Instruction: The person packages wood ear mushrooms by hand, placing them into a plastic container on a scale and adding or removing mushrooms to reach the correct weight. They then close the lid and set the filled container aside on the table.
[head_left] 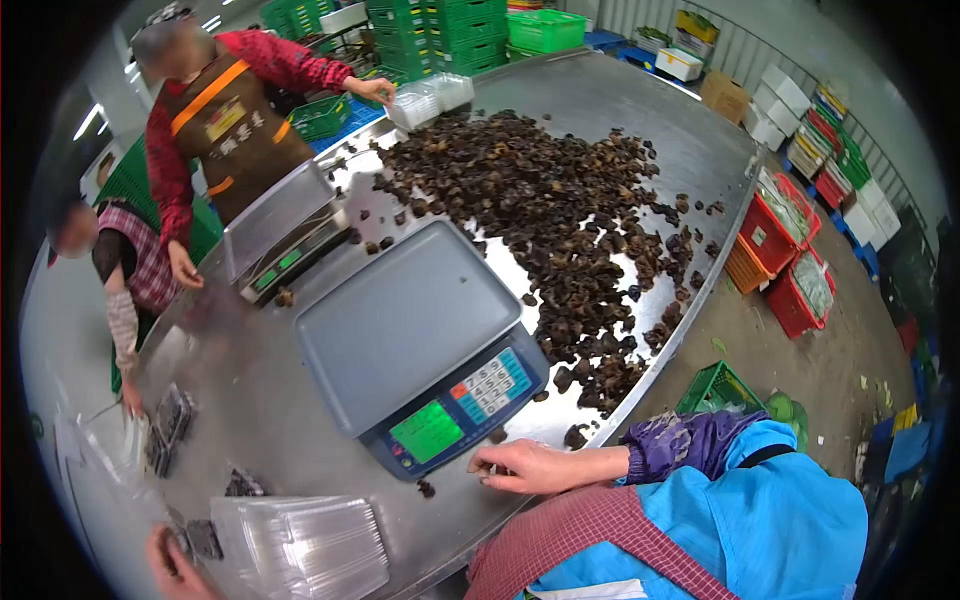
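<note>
My right hand [522,467] is at the near edge of the steel table, just beside the digital scale's keypad. Its fingers are curled in, and whatever they may hold is hidden. The scale [410,320] has a bare grey pan and a lit green display. Low at the left, my left hand [178,570] is partly cut off by the view, its thumb and fingers apart. It is close to a small dark pack [204,540] and a stack of clear plastic boxes [305,545]. Dark brown pieces, like wood ear mushrooms [540,210], lie heaped beyond the scale.
Across the steel table [640,95], a co-worker in a brown apron [235,140] reaches to clear boxes [430,98], near a second scale [290,245]. Another person [130,250] stands at the left by dark packs [170,430]. Red crates [800,290] stand on the floor at right.
</note>
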